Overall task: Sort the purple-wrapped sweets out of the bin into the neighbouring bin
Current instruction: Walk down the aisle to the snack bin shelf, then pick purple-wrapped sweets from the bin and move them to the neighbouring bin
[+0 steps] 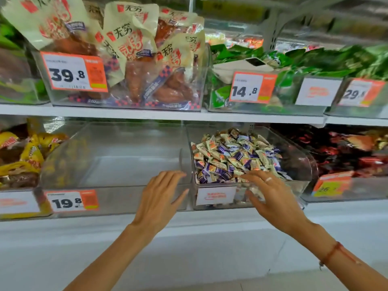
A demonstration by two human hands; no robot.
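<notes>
Reaching forward, two bare hands hold nothing: the left hand (159, 196) spreads relaxed fingers at the front edge of one clear plastic bin with no sweets in it (117, 164); the right hand (270, 198) hovers open over the front rim of the neighbouring clear plastic bin (302, 164). That bin holds one heap of cream-wrapped sweets (212, 153) mixed with purple-wrapped sweets (220, 172), too many to count. The two bins touch side by side.
</notes>
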